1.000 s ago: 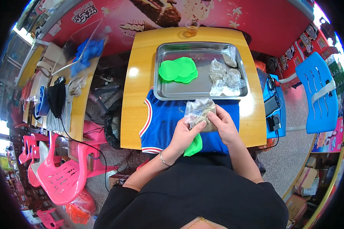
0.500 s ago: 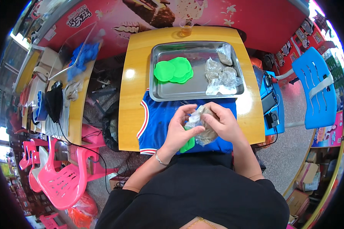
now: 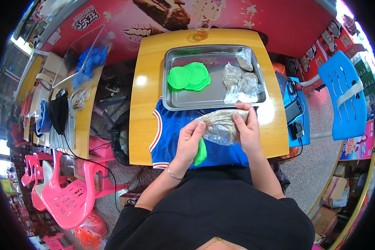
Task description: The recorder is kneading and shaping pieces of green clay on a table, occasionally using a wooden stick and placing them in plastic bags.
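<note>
My left hand [image 3: 188, 141] pinches one end of a crinkled clear plastic bag of pale brownish-grey contents [image 3: 218, 128], and my right hand [image 3: 248, 131] grips the other end, thumb on top. The bag is stretched sideways between them over a blue garment with red-and-white trim [image 3: 166, 129]. A bright green piece [image 3: 201, 152] shows just below the bag beside my left hand. Beyond, a steel tray [image 3: 196, 101] holds a pile of flat green round pieces [image 3: 189, 76] at left and several similar filled bags [image 3: 233, 77] at right.
The wooden table [image 3: 143, 104] bears a cup of amber liquid [image 3: 202, 31] at the back. At left stand a side table [image 3: 83, 125] with blue material [image 3: 89, 62] and pink chairs [image 3: 68, 193]. At right are a blue chair [image 3: 343, 96], black devices [image 3: 293, 114] with cables, and cardboard boxes [image 3: 333, 191].
Both hands shifted and briefly came closer around the bag, then moved apart. The bag now lies lengthwise between them, stretched sideways, with my right hand higher and farther right.
</note>
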The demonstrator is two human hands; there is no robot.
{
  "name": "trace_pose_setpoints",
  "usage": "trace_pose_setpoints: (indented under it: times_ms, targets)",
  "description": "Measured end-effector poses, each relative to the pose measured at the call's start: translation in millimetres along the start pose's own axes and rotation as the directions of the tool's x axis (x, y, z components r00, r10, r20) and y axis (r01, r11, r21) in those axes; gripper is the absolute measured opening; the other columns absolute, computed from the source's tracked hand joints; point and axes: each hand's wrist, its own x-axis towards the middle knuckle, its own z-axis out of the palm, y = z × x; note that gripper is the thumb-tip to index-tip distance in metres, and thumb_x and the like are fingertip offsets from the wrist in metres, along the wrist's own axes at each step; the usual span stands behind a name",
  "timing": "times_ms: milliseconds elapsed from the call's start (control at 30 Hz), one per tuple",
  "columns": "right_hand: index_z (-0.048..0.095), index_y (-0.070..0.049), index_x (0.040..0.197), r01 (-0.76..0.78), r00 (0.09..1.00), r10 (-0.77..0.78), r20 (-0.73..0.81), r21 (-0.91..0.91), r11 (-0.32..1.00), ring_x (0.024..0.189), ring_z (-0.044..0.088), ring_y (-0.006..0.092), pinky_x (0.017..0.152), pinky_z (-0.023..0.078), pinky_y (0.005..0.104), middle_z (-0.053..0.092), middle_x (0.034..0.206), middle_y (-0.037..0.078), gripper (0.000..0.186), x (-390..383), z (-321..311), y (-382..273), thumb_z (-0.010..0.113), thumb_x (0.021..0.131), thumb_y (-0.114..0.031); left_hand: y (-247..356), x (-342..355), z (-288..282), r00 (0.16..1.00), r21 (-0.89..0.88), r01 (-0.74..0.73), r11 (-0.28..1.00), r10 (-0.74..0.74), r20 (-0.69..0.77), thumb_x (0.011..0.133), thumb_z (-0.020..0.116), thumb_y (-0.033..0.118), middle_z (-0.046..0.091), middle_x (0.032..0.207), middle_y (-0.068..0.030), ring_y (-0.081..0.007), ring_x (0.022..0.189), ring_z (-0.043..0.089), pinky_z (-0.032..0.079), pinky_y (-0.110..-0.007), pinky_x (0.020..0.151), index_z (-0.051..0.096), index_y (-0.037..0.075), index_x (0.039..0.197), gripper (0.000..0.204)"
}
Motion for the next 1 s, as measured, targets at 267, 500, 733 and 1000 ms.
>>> trace_pose_setpoints:
  times_ms: [267, 500, 733, 1000]
  targets:
    - [0.054, -0.002, 0.103, 0.368, 0.891, -0.294, 0.346, -0.173, 0.914, 0.076, 0.052, 0.0084, 0.069, 0.043, 0.0218, 0.056, 0.088, 0.002, 0.023, 4.7, 0.5, -51.7, 0.062, 0.083, -0.009, 15.9, 0.8, 16.6, 0.939, 0.113, -0.241, 0.964, 0.202, 0.277, 0.085, 0.062, 0.011, 0.053, 0.09, -0.0014, -0.0073, 0.078, 0.048, 0.039, -0.021, 0.067, 0.063, -0.003, 0.094, 0.017]
    - [0.053, -0.003, 0.098, 0.236, 0.895, 0.012, 0.445, -0.496, 0.836, 0.079, 0.051, 0.0066, 0.069, 0.041, 0.021, 0.055, 0.088, 0.002, 0.02, 2.8, 10.5, -72.9, 0.062, 0.082, -0.012, 22.8, -1.4, 11.7, 0.953, 0.194, -0.261, 0.946, 0.22, 0.209, 0.089, 0.058, 0.015, 0.054, 0.084, -0.0032, -0.0084, 0.072, 0.047, 0.038, -0.021, 0.063, 0.062, -0.004, 0.089, 0.019]
    - [0.052, -0.004, 0.088, 0.38, 0.888, -0.196, 0.417, -0.422, 0.823, 0.071, 0.048, 0.0071, 0.06, 0.039, 0.0225, 0.052, 0.08, 0.0, 0.008, 13.1, 2.7, -54.7, 0.055, 0.086, -0.011, 28.9, 2.6, 15.6, 0.92, 0.386, -0.373, 0.843, 0.283, 0.271, 0.086, 0.06, 0.009, 0.053, 0.078, -0.0033, -0.0087, 0.068, 0.047, 0.037, -0.021, 0.059, 0.063, -0.003, 0.087, 0.013]
    - [0.053, -0.002, 0.088, 0.312, 0.829, -0.146, 0.54, -0.231, 0.922, 0.069, 0.051, 0.0084, 0.061, 0.042, 0.0255, 0.054, 0.072, 0.004, 0.011, 10.7, -0.4, -60.6, 0.058, 0.085, -0.012, 32.2, -0.9, 17.5, 0.92, 0.367, -0.378, 0.85, 0.3, 0.252, 0.081, 0.063, 0.005, 0.055, 0.076, -0.0032, -0.0084, 0.067, 0.047, 0.036, -0.022, 0.057, 0.062, -0.004, 0.081, 0.008]
